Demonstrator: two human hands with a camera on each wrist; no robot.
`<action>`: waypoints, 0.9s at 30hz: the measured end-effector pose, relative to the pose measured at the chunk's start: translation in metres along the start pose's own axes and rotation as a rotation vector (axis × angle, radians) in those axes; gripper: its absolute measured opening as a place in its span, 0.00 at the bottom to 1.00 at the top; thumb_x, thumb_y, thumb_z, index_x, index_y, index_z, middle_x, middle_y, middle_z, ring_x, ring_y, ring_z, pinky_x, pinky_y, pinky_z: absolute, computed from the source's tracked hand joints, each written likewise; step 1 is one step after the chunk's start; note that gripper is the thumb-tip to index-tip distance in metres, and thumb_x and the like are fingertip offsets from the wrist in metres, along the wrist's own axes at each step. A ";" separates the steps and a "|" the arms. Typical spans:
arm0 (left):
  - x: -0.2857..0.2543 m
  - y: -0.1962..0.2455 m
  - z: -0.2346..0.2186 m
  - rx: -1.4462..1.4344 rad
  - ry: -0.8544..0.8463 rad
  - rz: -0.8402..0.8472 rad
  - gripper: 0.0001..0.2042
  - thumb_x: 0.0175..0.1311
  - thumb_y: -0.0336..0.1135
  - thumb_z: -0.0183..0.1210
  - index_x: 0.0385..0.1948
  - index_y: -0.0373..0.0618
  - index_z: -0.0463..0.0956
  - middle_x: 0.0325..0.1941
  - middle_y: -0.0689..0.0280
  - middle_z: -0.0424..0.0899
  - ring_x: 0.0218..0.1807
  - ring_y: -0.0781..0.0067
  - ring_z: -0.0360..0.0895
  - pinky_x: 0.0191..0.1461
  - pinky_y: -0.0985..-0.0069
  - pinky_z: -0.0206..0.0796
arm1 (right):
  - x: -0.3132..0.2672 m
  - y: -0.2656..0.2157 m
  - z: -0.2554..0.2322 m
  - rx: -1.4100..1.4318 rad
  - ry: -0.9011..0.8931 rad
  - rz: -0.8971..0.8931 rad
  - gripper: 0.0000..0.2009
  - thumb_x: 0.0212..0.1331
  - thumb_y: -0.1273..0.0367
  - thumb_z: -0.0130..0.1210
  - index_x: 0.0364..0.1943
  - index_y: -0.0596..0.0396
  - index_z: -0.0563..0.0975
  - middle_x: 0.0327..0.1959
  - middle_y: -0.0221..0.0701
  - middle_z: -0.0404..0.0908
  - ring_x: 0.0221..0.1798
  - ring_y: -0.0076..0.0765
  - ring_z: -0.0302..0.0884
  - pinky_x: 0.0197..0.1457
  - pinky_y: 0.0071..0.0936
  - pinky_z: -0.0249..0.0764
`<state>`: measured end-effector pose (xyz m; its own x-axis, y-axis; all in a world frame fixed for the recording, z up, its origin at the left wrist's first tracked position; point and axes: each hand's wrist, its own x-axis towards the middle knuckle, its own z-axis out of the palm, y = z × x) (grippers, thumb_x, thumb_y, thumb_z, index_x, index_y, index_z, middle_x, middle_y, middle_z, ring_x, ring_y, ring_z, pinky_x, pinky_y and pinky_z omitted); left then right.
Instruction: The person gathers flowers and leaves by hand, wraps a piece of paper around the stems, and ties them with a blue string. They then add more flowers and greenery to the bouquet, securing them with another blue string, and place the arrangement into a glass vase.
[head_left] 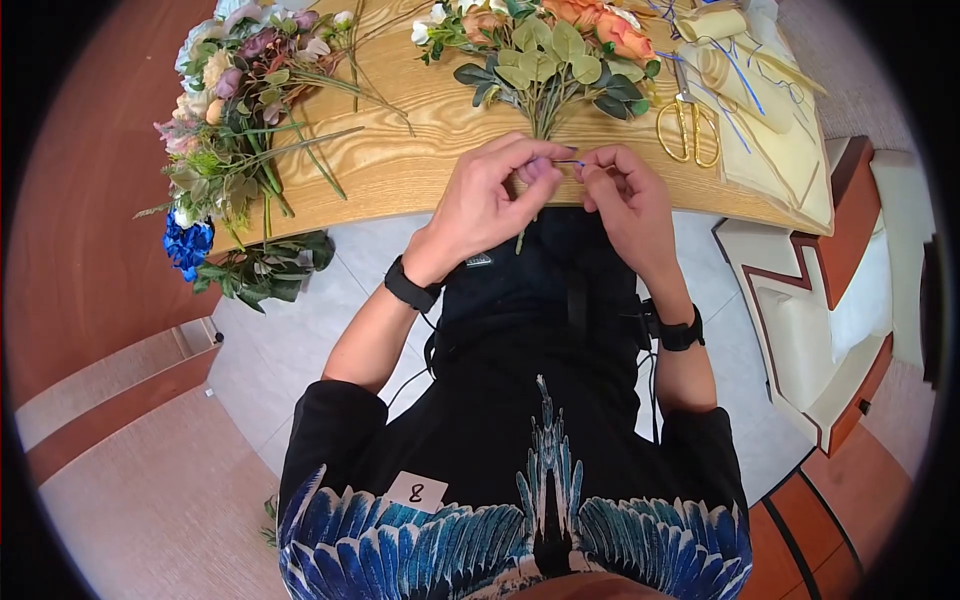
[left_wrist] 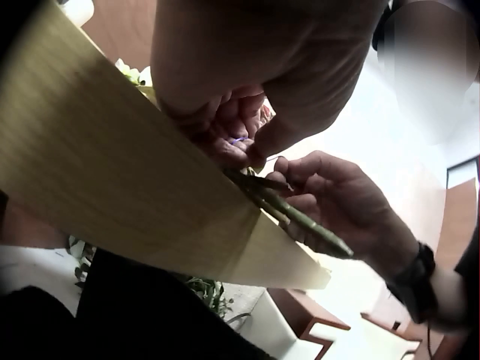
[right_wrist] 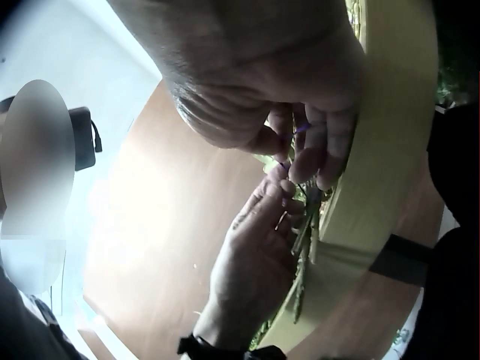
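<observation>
While the L hand (head_left: 495,195) & R hand (head_left: 628,208) each pinched a thin blue tie (head_left: 570,162) betw. them, the bouquet (head_left: 540,68) lay on the table (head_left: 400,175), stems past its edge, w/ gold scissors (head_left: 684,98) nr the R hand.

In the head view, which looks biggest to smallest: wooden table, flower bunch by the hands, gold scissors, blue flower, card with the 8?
1. Wooden table
2. Flower bunch
3. Gold scissors
Unsure: blue flower and card, because the card is nearer the camera.
</observation>
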<state>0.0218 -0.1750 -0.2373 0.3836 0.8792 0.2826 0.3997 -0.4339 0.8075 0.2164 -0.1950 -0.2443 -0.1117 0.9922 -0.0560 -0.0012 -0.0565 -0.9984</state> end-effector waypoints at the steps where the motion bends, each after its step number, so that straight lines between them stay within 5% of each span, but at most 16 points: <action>1: 0.001 0.001 0.005 -0.012 0.063 0.052 0.09 0.59 0.28 0.64 0.40 0.39 0.82 0.26 0.63 0.77 0.23 0.73 0.73 0.28 0.79 0.66 | 0.001 -0.002 0.001 -0.092 0.022 -0.043 0.05 0.64 0.73 0.54 0.38 0.61 0.77 0.32 0.26 0.80 0.29 0.18 0.75 0.32 0.19 0.72; 3: 0.002 -0.002 0.005 -0.020 0.055 0.027 0.08 0.59 0.29 0.65 0.39 0.39 0.82 0.26 0.63 0.77 0.23 0.73 0.73 0.27 0.78 0.66 | 0.005 -0.007 0.004 -0.181 0.040 -0.085 0.04 0.63 0.73 0.55 0.36 0.60 0.78 0.30 0.26 0.80 0.27 0.18 0.75 0.29 0.19 0.70; 5: 0.003 -0.002 0.005 -0.027 0.046 0.007 0.08 0.59 0.29 0.65 0.38 0.38 0.82 0.26 0.64 0.77 0.22 0.74 0.72 0.27 0.77 0.66 | 0.013 -0.013 0.005 -0.454 0.037 -0.354 0.03 0.61 0.73 0.57 0.36 0.58 0.79 0.29 0.30 0.79 0.25 0.20 0.73 0.27 0.18 0.68; 8: 0.004 0.001 0.004 -0.059 0.038 -0.115 0.06 0.61 0.28 0.63 0.38 0.38 0.82 0.28 0.68 0.79 0.30 0.80 0.72 0.36 0.81 0.65 | 0.026 -0.020 0.002 -0.582 -0.041 -0.457 0.07 0.58 0.75 0.58 0.41 0.56 0.80 0.31 0.32 0.80 0.23 0.22 0.73 0.27 0.18 0.68; 14: 0.002 -0.006 0.005 -0.203 0.044 -0.221 0.05 0.63 0.28 0.63 0.37 0.37 0.81 0.30 0.73 0.80 0.33 0.86 0.70 0.37 0.85 0.63 | 0.013 -0.013 0.005 -0.222 0.174 -0.245 0.15 0.58 0.77 0.57 0.50 0.54 0.79 0.38 0.32 0.81 0.23 0.21 0.72 0.26 0.19 0.69; 17: 0.001 -0.013 0.010 -0.203 0.115 -0.061 0.06 0.61 0.28 0.64 0.37 0.38 0.82 0.29 0.67 0.82 0.29 0.85 0.73 0.29 0.83 0.63 | 0.011 0.001 0.006 -0.283 0.026 -0.326 0.15 0.59 0.77 0.56 0.51 0.54 0.79 0.40 0.33 0.82 0.24 0.22 0.73 0.27 0.20 0.70; 19: -0.002 -0.009 0.008 -0.327 0.073 -0.326 0.06 0.62 0.28 0.63 0.38 0.38 0.83 0.31 0.67 0.84 0.33 0.84 0.76 0.34 0.83 0.66 | 0.015 0.001 0.011 -0.234 0.012 -0.275 0.15 0.59 0.77 0.56 0.52 0.54 0.79 0.41 0.34 0.82 0.24 0.23 0.74 0.28 0.21 0.71; 27: 0.000 -0.011 0.010 -0.378 0.130 -0.291 0.06 0.64 0.29 0.63 0.39 0.38 0.82 0.31 0.72 0.83 0.32 0.88 0.73 0.35 0.87 0.65 | 0.026 0.006 0.010 -0.408 -0.033 -0.266 0.10 0.60 0.74 0.56 0.45 0.57 0.80 0.33 0.35 0.83 0.26 0.29 0.78 0.31 0.26 0.73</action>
<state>0.0255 -0.1724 -0.2511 0.1839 0.9811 0.0603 0.1357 -0.0861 0.9870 0.2034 -0.1711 -0.2516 -0.1922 0.9618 0.1951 0.3552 0.2535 -0.8998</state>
